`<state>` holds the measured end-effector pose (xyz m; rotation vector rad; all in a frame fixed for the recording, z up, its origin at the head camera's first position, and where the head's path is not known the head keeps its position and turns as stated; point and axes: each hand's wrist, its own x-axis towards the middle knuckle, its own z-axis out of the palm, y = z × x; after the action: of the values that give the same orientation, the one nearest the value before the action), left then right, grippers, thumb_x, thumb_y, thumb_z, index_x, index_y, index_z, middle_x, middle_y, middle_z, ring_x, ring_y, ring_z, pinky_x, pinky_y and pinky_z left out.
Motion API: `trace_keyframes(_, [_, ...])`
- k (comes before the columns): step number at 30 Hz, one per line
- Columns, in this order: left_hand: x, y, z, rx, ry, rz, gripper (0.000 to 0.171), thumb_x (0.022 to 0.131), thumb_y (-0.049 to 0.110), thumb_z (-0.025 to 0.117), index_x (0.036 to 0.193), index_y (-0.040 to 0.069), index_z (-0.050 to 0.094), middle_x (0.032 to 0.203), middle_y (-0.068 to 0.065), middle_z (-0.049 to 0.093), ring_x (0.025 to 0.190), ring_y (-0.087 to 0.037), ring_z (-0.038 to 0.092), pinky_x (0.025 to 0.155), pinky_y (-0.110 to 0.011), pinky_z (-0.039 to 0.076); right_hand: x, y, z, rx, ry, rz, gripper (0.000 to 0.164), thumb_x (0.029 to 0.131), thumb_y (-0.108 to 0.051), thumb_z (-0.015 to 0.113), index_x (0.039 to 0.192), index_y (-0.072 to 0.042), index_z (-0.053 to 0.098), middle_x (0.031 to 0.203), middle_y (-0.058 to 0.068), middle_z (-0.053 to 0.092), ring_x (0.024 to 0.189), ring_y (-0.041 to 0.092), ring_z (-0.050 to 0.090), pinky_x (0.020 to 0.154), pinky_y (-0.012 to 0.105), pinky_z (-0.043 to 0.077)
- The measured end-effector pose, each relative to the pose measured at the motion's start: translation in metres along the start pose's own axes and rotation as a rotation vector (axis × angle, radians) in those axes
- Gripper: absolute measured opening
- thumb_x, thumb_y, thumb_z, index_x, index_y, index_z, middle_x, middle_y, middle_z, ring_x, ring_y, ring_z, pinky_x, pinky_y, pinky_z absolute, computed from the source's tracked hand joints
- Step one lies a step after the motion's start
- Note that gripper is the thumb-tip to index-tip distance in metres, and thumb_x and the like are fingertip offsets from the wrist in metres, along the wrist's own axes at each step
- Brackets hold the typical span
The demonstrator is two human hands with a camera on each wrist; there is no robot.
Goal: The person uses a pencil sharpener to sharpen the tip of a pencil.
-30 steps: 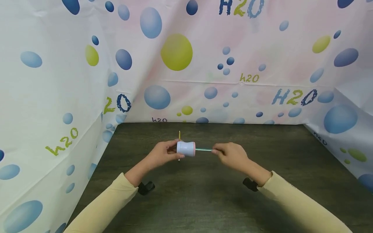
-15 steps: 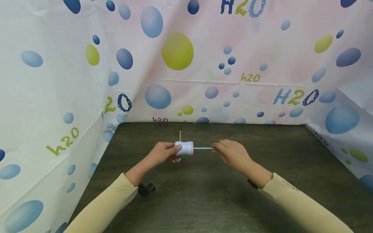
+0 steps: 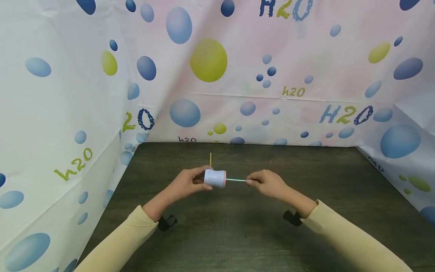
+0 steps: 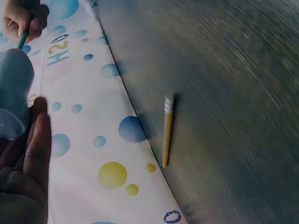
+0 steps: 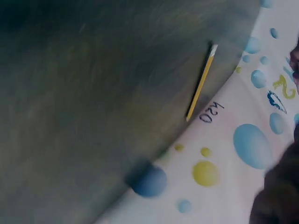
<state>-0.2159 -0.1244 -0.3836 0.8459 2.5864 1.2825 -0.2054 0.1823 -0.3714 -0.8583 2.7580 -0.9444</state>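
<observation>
My left hand [image 3: 187, 184] holds a pale lavender, waisted pencil sharpener [image 3: 215, 178] on its side above the table, with the thumb at the near side and fingers at the far side. Its pink end faces right, and a slim green pencil [image 3: 236, 180] runs from that end into my right hand [image 3: 270, 183], which pinches it. How deep the pencil sits inside is hidden. In the left wrist view, the sharpener [image 4: 15, 86] appears at the left edge above my fingers [image 4: 37, 144]. The right wrist view catches only a dark, blurred part of my right hand [image 5: 278, 193].
A yellow pencil [image 3: 210, 159] with a white end lies on the dark wooden table [image 3: 224, 234], behind the sharpener. White sheeting [image 3: 258, 124] printed with blue and green dots borders the table at the back and sides.
The left hand's thumb has gone from the sharpener's top to its near side, and the sharpener has turned. My right hand has rolled with the green pencil. Both hands sit slightly nearer me.
</observation>
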Motion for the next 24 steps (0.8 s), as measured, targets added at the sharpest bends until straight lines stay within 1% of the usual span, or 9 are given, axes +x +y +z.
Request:
trace_keyframes(4, [-0.001, 0.002, -0.001, 0.069, 0.005, 0.033, 0.058, 0.09, 0.021, 0.079, 0.141, 0.004, 0.058, 0.128, -0.022, 0.069, 0.113, -0.034, 0.071, 0.094, -0.046, 0.06, 0.006, 0.011, -0.007, 0.386, -0.287, 0.169, 0.034, 0.107, -0.015, 0.049, 0.101, 0.013, 0.067, 0.057, -0.006, 0.041, 0.05, 0.006, 0.022, 0.055, 0.025, 0.029])
trace_keyframes(6, [-0.001, 0.002, -0.001, 0.051, -0.003, -0.004, 0.057, 0.091, 0.022, 0.078, 0.141, 0.003, 0.058, 0.126, -0.022, 0.07, 0.113, -0.034, 0.072, 0.093, -0.044, 0.06, 0.008, 0.014, -0.009, 0.413, -0.336, 0.175, 0.036, 0.109, -0.017, 0.047, 0.103, 0.014, 0.066, 0.057, -0.009, 0.034, 0.05, 0.005, 0.022, 0.052, 0.024, 0.025])
trace_keyframes(8, [-0.001, 0.002, -0.002, 0.007, -0.008, -0.068, 0.06, 0.093, 0.023, 0.077, 0.143, -0.002, 0.055, 0.128, -0.024, 0.069, 0.115, -0.035, 0.071, 0.094, -0.041, 0.061, 0.009, 0.014, -0.01, 0.33, -0.309, 0.117, 0.036, 0.109, -0.018, 0.048, 0.107, 0.011, 0.068, 0.057, -0.008, 0.037, 0.049, 0.004, 0.025, 0.051, 0.023, 0.028])
trace_keyframes(13, [0.004, -0.001, -0.001, -0.129, 0.005, -0.22, 0.065, 0.099, 0.027, 0.069, 0.148, -0.009, 0.046, 0.138, -0.029, 0.063, 0.124, -0.039, 0.067, 0.096, -0.044, 0.06, 0.005, 0.006, -0.007, -0.133, 0.007, -0.049, 0.028, 0.104, -0.022, 0.059, 0.12, -0.001, 0.071, 0.079, 0.001, 0.07, 0.06, 0.003, 0.05, 0.06, 0.026, 0.045])
trace_keyframes(15, [0.004, -0.002, -0.002, -0.186, 0.002, -0.248, 0.064, 0.101, 0.029, 0.066, 0.148, -0.01, 0.045, 0.137, -0.029, 0.063, 0.121, -0.038, 0.069, 0.095, -0.046, 0.06, 0.002, 0.005, -0.005, -0.263, 0.137, -0.11, 0.027, 0.1, -0.021, 0.066, 0.12, -0.005, 0.071, 0.095, 0.004, 0.075, 0.069, 0.006, 0.058, 0.064, 0.028, 0.05])
trace_keyframes(17, [0.005, -0.001, -0.003, -0.246, -0.002, -0.255, 0.063, 0.102, 0.031, 0.064, 0.147, -0.01, 0.047, 0.13, -0.03, 0.067, 0.11, -0.034, 0.074, 0.094, -0.048, 0.06, 0.001, 0.006, -0.003, -0.355, 0.262, -0.217, 0.026, 0.095, -0.02, 0.072, 0.116, -0.005, 0.071, 0.097, 0.005, 0.075, 0.074, 0.01, 0.062, 0.066, 0.029, 0.051])
trace_keyframes(20, [0.005, 0.001, -0.004, -0.336, -0.007, -0.253, 0.064, 0.103, 0.04, 0.061, 0.142, -0.011, 0.053, 0.117, -0.032, 0.071, 0.091, -0.022, 0.078, 0.09, -0.051, 0.061, 0.003, 0.01, 0.001, -0.503, 0.476, -0.457, 0.021, 0.101, -0.025, 0.065, 0.107, -0.006, 0.072, 0.085, 0.003, 0.068, 0.069, 0.013, 0.058, 0.06, 0.026, 0.048])
trace_keyframes(22, [0.004, 0.003, -0.004, -0.382, -0.019, -0.248, 0.067, 0.102, 0.045, 0.061, 0.138, -0.011, 0.056, 0.113, -0.034, 0.072, 0.081, -0.014, 0.077, 0.087, -0.05, 0.062, 0.005, 0.012, 0.004, -0.611, 0.626, -0.605, 0.028, 0.106, -0.028, 0.055, 0.101, -0.007, 0.072, 0.077, 0.001, 0.062, 0.062, 0.013, 0.054, 0.053, 0.024, 0.043])
trace_keyframes(24, [0.003, 0.005, -0.004, -0.412, -0.039, -0.247, 0.068, 0.101, 0.046, 0.061, 0.135, -0.013, 0.057, 0.112, -0.035, 0.071, 0.078, -0.009, 0.075, 0.086, -0.048, 0.062, 0.007, 0.014, 0.006, -0.682, 0.746, -0.695, 0.039, 0.111, -0.031, 0.043, 0.095, -0.009, 0.072, 0.072, -0.001, 0.059, 0.057, 0.012, 0.052, 0.047, 0.023, 0.038])
